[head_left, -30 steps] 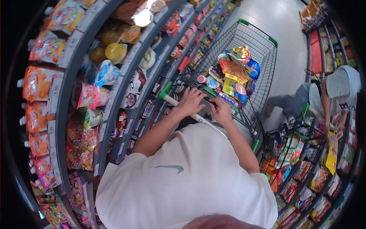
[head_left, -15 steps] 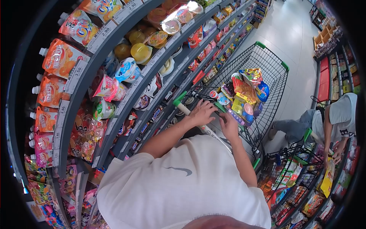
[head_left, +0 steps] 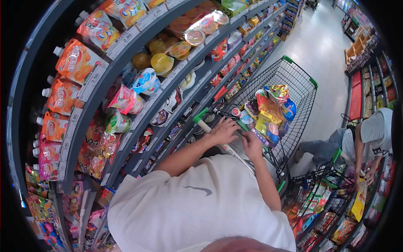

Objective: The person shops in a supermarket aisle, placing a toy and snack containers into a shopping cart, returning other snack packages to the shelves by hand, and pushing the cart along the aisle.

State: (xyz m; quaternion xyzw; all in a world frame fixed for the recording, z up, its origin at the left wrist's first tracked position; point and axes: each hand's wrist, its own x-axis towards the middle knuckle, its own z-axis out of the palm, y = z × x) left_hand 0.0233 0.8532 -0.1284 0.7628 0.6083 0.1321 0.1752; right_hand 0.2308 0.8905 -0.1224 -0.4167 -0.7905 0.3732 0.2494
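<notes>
My left hand [head_left: 224, 131] rests over the handle of a shopping cart [head_left: 310, 98], its fingers bent near the green end piece [head_left: 200, 115]. Close beside it, my right hand [head_left: 252, 145] is at the cart's handle area with curled fingers; what they hold, if anything, is too small to make out. Inside the wire basket, just beyond both hands, lies a pile of snacks: a red and yellow bag [head_left: 268, 105], a blue round pack [head_left: 289, 110] and several small tubs and packs.
Shelves with orange drink pouches [head_left: 77, 62], jelly cups [head_left: 146, 82] and yellow lidded cups [head_left: 162, 64] curve along the left. At right, a person [head_left: 375, 130] holds a yellow packet [head_left: 359, 200] by a second cart [head_left: 336, 180]. A wooden rack [head_left: 360, 47] stands farther back.
The whole view has turned, so the left shelves and the cart sit farther right and lower in the picture. Both hands stay at the handle. The other person still holds the yellow packet.
</notes>
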